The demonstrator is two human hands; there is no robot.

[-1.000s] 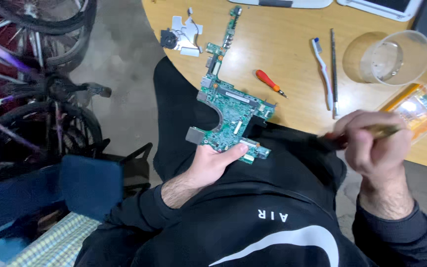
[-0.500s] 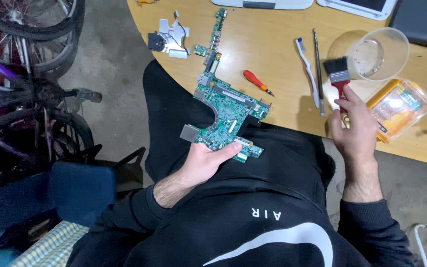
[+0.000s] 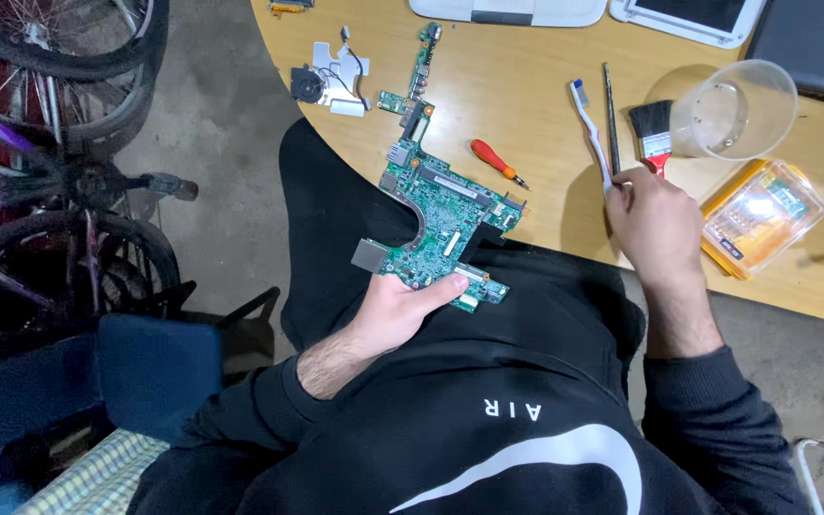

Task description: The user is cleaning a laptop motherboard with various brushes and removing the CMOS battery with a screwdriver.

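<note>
Green circuit board (image 3: 439, 224) is held over the lap, just off the near edge of the wooden table (image 3: 526, 114), gripped at its near end by the left hand (image 3: 395, 307), whose thumb is laid along the board's lower edge with the fingers hidden beneath it. A grey metal plate and a curved copper-coloured pipe are seen on the board's left side. Further right, the right hand (image 3: 655, 221) is rested at the table's edge with its fingers curled around the handle of a white toothbrush (image 3: 591, 129), just beside the red handle of a black-bristled paintbrush (image 3: 653, 133); which of the two is actually pinched cannot be told for certain. A thin metal rod (image 3: 610, 119) lies between the toothbrush and the paintbrush. An orange-handled screwdriver (image 3: 495, 162) lies near the board's far corner. Right of the hand sits a yellow case with a clear lid (image 3: 763, 217), and beyond it a clear plastic cup (image 3: 734, 110). Farther off, a narrow green board strip (image 3: 417, 81) and a small fan on a metal plate (image 3: 326, 76) are seen.
</note>
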